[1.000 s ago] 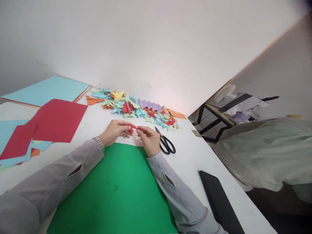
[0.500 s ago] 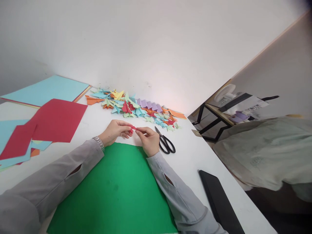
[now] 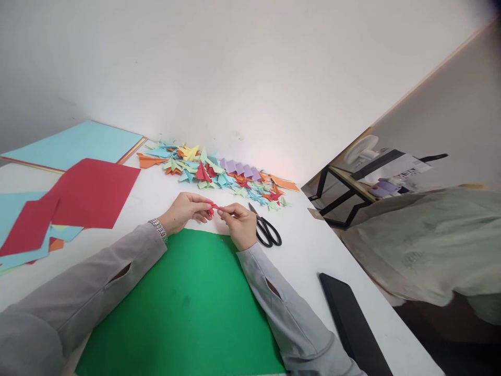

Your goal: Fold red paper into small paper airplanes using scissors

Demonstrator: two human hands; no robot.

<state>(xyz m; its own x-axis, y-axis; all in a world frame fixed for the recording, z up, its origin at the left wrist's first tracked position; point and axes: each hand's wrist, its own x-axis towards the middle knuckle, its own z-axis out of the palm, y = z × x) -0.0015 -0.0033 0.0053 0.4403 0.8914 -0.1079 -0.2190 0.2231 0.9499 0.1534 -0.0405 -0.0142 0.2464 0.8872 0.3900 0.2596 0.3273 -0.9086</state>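
Between my two hands is a small folded piece of red paper [image 3: 213, 208], held just beyond the far edge of a green mat [image 3: 183, 297]. My left hand [image 3: 188, 210] pinches its left side, fingers closed. The right end sits between the thumb and forefinger of my right hand [image 3: 239, 223]. My fingers cover much of its shape. Black-handled scissors [image 3: 269, 232] lie just right of my right hand. Behind both hands, a pile of folded paper pieces [image 3: 223, 180] in many colours runs along the wall.
Red sheets [image 3: 96, 196] and light blue sheets [image 3: 84, 143] lie at the left on the white table [image 3: 297, 240]. A black flat object [image 3: 352, 324] rests near the right edge. Past it are a pale cloth [image 3: 434, 240] and a low shelf [image 3: 348, 183] with a white bag.
My right hand has shifted very slightly to the right. Both hands keep their pinch on the red paper, and everything else stays in place.
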